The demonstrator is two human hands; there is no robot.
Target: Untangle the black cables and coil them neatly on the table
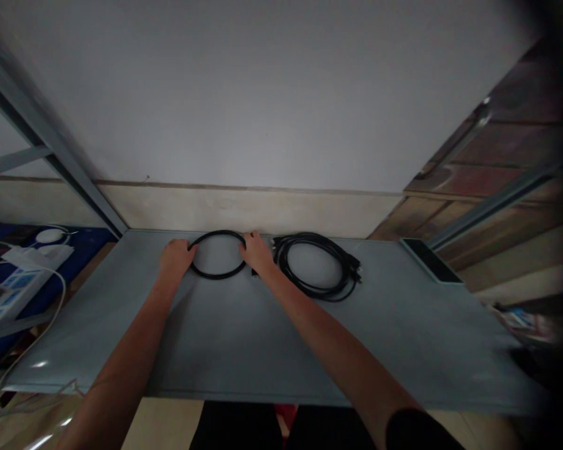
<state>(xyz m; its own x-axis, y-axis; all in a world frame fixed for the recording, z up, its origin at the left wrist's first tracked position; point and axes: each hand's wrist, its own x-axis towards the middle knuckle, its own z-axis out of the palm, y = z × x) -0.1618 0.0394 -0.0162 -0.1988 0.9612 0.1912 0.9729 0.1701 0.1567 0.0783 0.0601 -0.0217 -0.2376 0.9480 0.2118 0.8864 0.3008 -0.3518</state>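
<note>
A black cable (218,275) is wound into a round coil near the back edge of the grey metal shelf (244,337). My left hand (175,257) is closed around the left side of this coil. On its opposite side my right hand (257,251) grips the cable, with fingers curled over it. A small dark cable end shows just below the right hand. Beside that hand, to the right, lies a second, thicker coil of black cables (316,292), with connector ends at its right side and near its upper left.
A phone-like flat dark object (431,261) with a pale frame lies at the back right. To the left, a white power strip (16,284) and white cord rest on a blue surface. Metal uprights (82,178) flank the shelf, and a wall closes off the back.
</note>
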